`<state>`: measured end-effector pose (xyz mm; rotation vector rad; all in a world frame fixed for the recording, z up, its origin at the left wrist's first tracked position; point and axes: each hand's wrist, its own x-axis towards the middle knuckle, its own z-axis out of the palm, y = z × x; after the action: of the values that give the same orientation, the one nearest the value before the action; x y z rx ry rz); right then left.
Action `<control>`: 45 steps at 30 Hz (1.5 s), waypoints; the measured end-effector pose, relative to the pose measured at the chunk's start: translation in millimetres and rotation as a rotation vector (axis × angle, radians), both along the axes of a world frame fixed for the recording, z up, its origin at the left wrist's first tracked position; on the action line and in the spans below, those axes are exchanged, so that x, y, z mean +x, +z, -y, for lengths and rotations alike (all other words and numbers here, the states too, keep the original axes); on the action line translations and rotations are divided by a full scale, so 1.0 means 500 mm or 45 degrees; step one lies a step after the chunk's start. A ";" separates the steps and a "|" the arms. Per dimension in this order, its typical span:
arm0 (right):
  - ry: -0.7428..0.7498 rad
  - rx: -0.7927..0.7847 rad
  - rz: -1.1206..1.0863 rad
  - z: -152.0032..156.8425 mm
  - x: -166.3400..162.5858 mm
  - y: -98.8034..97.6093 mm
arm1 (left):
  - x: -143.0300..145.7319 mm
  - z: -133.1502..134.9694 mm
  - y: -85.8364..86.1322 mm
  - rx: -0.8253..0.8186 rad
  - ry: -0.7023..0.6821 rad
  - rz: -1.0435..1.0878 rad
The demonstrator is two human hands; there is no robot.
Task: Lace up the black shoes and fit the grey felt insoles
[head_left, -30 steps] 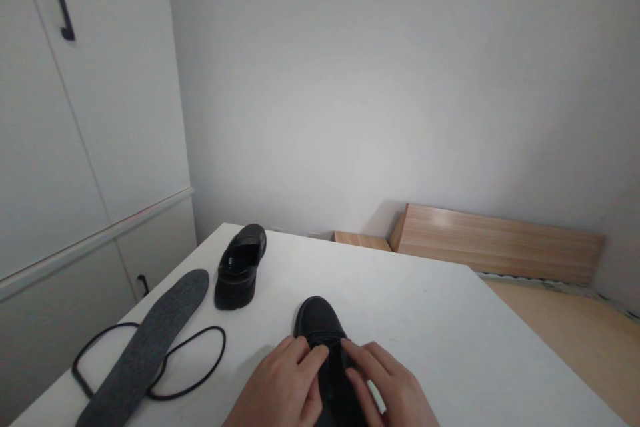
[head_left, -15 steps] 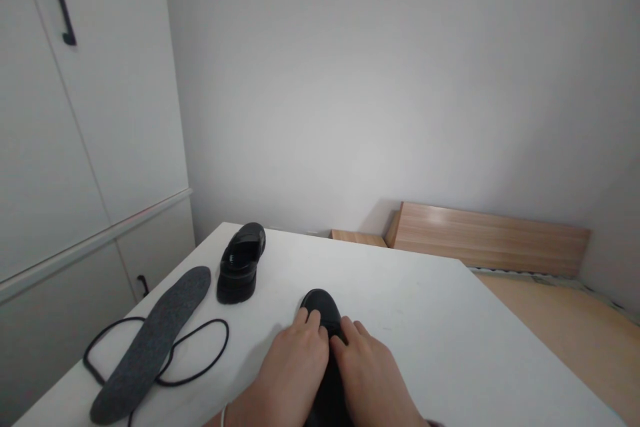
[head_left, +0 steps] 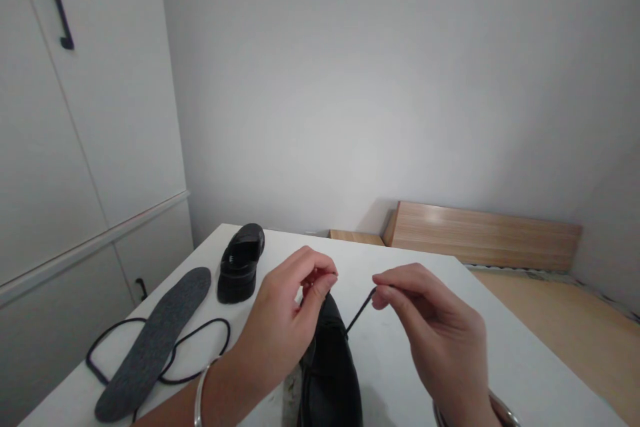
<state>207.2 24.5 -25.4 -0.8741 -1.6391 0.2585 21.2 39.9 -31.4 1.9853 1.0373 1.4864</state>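
Note:
A black shoe (head_left: 330, 373) points away from me on the white table, its near end cut off by the bottom edge of the picture. My right hand (head_left: 435, 327), to the right of the shoe, pinches a black shoelace (head_left: 360, 312) that runs taut down to the shoe's right side. Above the shoe's left side, my left hand (head_left: 293, 313) is closed in a pinch. Whatever is between its fingertips is hidden from view.
Another black shoe (head_left: 241, 263) stands at the table's far left. Nearer lies a grey insole (head_left: 155, 343) across a loose black cord (head_left: 203, 325). White cabinets (head_left: 100, 113) border the left, and a wooden headboard (head_left: 480, 235) stands beyond the table (head_left: 410, 267).
Both hands have risen off the shoe and spread apart. The right one now pulls a shoelace up and out to the right. More of the shoe shows, nearer to me.

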 end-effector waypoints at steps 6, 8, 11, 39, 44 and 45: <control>0.212 -0.006 -0.025 -0.009 -0.042 -0.027 | 0.033 -0.003 -0.019 -0.280 -0.303 0.287; 0.170 -0.022 -0.063 -0.017 -0.048 -0.038 | 0.030 -0.003 -0.024 -0.446 -0.460 0.457; 0.232 -0.121 -0.180 -0.028 -0.050 -0.056 | 0.021 -0.005 -0.031 -0.609 -0.634 0.586; 0.296 -0.747 -0.925 -0.026 0.096 -0.244 | -0.121 -0.029 -0.182 -0.721 -0.090 0.668; 0.140 -0.628 -0.217 -0.008 0.102 -0.257 | -0.120 -0.011 -0.189 -0.436 -0.123 -0.181; 0.140 -0.584 -0.063 -0.005 0.093 -0.249 | -0.110 -0.009 -0.189 -0.316 -0.141 -0.313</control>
<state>253.5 26.8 -150.2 -1.1084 -1.6091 0.7486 -34.0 44.2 -126.1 2.0409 1.1298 1.0200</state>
